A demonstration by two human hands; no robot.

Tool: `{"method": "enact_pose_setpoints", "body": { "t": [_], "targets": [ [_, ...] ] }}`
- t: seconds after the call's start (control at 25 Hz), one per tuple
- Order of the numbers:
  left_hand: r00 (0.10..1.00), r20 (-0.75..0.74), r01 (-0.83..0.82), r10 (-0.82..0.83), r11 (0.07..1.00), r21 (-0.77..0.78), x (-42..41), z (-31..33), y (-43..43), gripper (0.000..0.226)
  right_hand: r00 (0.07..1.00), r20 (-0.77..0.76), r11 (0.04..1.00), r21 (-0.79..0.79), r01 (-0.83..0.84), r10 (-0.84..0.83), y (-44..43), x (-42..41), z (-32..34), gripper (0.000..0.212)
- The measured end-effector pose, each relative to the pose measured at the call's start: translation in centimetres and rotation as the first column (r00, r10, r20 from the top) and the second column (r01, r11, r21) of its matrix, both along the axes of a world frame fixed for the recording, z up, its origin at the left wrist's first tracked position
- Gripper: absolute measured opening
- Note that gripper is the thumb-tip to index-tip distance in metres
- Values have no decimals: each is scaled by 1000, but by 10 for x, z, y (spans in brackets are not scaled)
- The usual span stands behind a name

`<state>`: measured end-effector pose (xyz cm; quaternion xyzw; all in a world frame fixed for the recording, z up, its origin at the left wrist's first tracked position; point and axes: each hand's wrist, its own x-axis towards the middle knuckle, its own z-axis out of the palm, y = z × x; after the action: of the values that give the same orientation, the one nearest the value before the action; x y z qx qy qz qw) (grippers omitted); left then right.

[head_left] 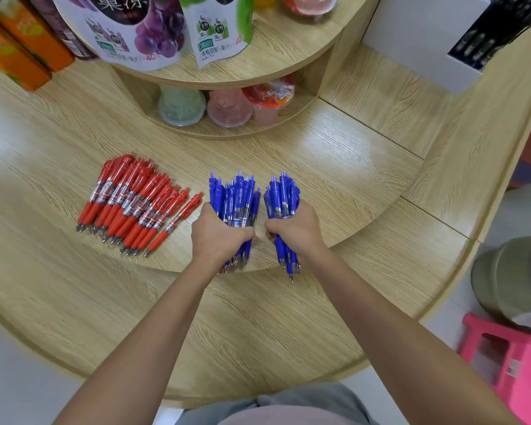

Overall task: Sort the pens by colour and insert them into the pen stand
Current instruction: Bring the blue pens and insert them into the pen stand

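Grey clothing (319,400) at the near edge gives way to 2 bare forearms reaching out over a curved wooden counter (258,326). The left hand (219,234) is clenched round a bundle of blue pens (238,200), its fingers wrapped about the middle of the barrels. The right hand (295,233) grips a second blue bundle (281,194) the same way, just right of the first. Both bundles point clicker ends far and tips near, with the tips reaching past the edge of the counter's raised step. That looks like a way to square the ends so each handful can go into a holder together.

Left of the hands and apart from them, the red pens (135,204) lie in 1 loose pile on the same step. They all point the same way and are probably kept aside so the colours do not mix. The sorting therefore seems done and the inserting not yet begun.

A white box (411,32) with dark contents at the far right may be the pen stand, though I cannot tell. Jelly cups (227,108) sit in the recess under the far shelf.
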<state>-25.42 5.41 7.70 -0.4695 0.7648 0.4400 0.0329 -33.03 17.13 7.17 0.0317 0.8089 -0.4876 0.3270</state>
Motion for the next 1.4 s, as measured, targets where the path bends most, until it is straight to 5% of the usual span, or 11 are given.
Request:
{"method": "enact_pose_setpoints", "body": {
  "t": [0.36,0.6,0.8,1.04,1.4],
  "targets": [
    [972,-181,-135,151,986,99,49,15,-27,48,959,-227,909,412,-62,169,-52,24,7,50],
    [960,-221,-131,172,973,189,76,24,-33,46,919,-309,832,554,-35,244,-63,32,8,30],
    [955,-256,-93,151,970,227,87,31,-29,46,929,-307,918,390,-76,207,-48,43,21,32],
    [953,-302,49,36,962,269,82,48,11,44,952,-301,998,27,63,-52,19,81,55,27],
    [891,-336,391,-306,893,223,55,77,169,39,893,-268,931,-54,361,-362,198,113,70,27]
  ]
}}
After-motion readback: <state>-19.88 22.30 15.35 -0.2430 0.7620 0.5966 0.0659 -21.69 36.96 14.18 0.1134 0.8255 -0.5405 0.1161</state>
